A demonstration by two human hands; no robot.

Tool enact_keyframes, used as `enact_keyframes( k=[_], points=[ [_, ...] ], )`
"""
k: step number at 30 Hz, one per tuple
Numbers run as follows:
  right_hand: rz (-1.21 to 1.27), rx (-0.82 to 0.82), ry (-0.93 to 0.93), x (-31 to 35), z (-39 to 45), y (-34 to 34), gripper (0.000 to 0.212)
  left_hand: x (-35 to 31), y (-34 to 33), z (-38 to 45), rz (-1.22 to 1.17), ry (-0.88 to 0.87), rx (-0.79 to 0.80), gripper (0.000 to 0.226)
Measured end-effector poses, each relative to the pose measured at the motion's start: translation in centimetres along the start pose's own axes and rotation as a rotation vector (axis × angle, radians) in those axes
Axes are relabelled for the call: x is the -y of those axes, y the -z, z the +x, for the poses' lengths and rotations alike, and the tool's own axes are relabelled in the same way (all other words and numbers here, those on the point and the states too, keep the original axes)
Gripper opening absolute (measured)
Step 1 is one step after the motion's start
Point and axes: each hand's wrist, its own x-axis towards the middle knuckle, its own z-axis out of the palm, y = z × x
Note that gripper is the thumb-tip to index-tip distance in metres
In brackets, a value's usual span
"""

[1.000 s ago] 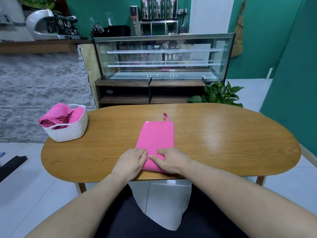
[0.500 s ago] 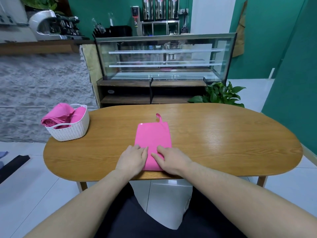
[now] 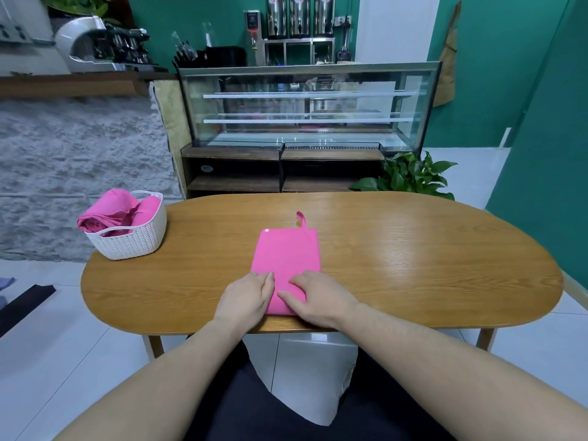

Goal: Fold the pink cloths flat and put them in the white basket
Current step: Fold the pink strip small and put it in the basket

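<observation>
A pink cloth [image 3: 286,259] lies flat on the wooden surface [image 3: 413,265], folded to a long narrow rectangle, w/ its near end at the near edge of the surface, about at the middle of that edge. Its far end points to the far edge; a small hanging loop [image 3: 301,218] sticks out from the far right corner of the cloth, and a small white dot shows at the far left corner. Both hands rest on the near end of the cloth. The left hand [image 3: 245,297] lies palm down, fingers straight and close together, on the near left corner of the cloth, partly also on the bare wood beside it. The right hand [image 3: 318,297] lies palm down on the near right part, fingers a bit bent, thumb stretched to the left over the fabric; it presses and does not grip. The two hands are just beside each other, a narrow strip of pink between them. The white basket [image 3: 127,243] stands at the far left end of the surface, near the rim, well apart from the cloth. Inside it are other pink cloths [image 3: 111,211], bunched and rolled, rising above the rim. Behind the surface stand a glass display case [image 3: 305,106] and a green plant [image 3: 410,176] on the floor.
</observation>
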Motion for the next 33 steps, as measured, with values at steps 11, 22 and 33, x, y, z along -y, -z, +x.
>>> enact_keyframes(
  k=[11, 22, 33],
  points=[
    [0.047, -0.037, -0.023, 0.4, -0.2, 0.5, 0.045, 1.7, -0.4, -0.3, 0.180, -0.210, -0.076, 0.052],
    [-0.092, -0.046, -0.016, 0.1, 0.2, 0.1, 0.067, -0.6, 0.6, 0.9, 0.121, 0.005, 0.079, 0.045],
    [-0.130, -0.034, 0.031, 0.5, -0.2, 0.8, 0.059, 0.3, 0.9, 0.4, 0.199, -0.092, 0.069, 0.052]
  ],
)
